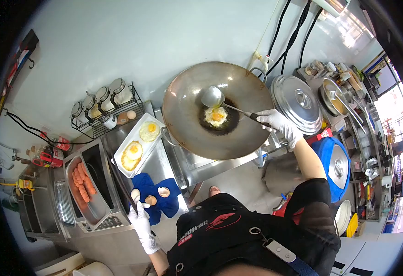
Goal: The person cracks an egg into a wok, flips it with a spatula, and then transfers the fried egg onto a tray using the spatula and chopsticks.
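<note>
At the wok [183, 101], right grip [274, 122] is clasping the ladle [213, 96] near an egg [216, 117]. Left grip [141, 220] is clasping a long dark utensil [123, 186].

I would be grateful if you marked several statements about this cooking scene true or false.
1. The right hand holds the ladle by its handle. True.
2. Two eggs are in the wok. False: only one egg shows there.
3. Two fried eggs lie on the white dish. True.
4. The eggshells rest on a red cloth. False: the cloth is blue.
5. The sausages lie in a metal tray. True.
</note>
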A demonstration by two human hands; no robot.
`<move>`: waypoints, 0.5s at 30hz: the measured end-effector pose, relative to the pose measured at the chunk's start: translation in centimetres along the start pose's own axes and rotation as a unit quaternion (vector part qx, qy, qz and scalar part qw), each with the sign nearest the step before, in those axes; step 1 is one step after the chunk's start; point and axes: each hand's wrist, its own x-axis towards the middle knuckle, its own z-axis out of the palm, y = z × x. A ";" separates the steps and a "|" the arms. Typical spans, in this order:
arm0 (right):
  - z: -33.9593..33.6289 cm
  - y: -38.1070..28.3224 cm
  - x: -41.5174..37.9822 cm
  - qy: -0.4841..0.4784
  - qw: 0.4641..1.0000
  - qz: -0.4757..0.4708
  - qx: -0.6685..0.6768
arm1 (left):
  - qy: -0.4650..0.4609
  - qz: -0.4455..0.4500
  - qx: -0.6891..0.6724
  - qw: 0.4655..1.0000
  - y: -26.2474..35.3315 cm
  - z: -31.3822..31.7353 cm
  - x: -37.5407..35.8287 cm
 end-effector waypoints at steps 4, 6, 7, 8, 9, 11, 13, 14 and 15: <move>0.2 0.8 -1.2 0.035 0.998 -0.042 -0.031 | -0.003 -0.009 -0.003 1.000 0.8 0.7 0.3; -0.1 2.2 -0.5 0.060 0.993 -0.072 -0.065 | -0.008 -0.012 -0.009 1.000 1.1 1.1 0.4; -0.2 3.0 0.0 0.082 0.986 -0.103 -0.099 | -0.010 -0.012 -0.009 1.000 1.1 1.1 0.6; -0.4 3.8 0.7 0.083 0.986 -0.103 -0.098 | -0.018 -0.014 -0.019 1.000 0.9 1.1 0.7; -0.4 3.9 1.0 0.099 0.980 -0.132 -0.110 | -0.026 -0.017 -0.029 0.999 0.8 1.1 0.9; -0.6 4.2 1.3 0.115 0.973 -0.161 -0.122 | -0.023 -0.013 -0.024 0.999 0.7 1.3 0.8; -0.5 2.4 0.3 0.114 0.981 -0.065 -0.143 | -0.017 -0.009 -0.020 1.000 0.7 1.1 0.8; -0.6 2.9 1.0 0.113 0.981 -0.066 -0.143 | -0.013 -0.004 -0.011 1.000 0.7 1.0 0.7; -0.9 3.9 2.0 0.123 0.977 -0.066 -0.162 | -0.009 0.000 -0.003 1.000 0.7 0.8 0.6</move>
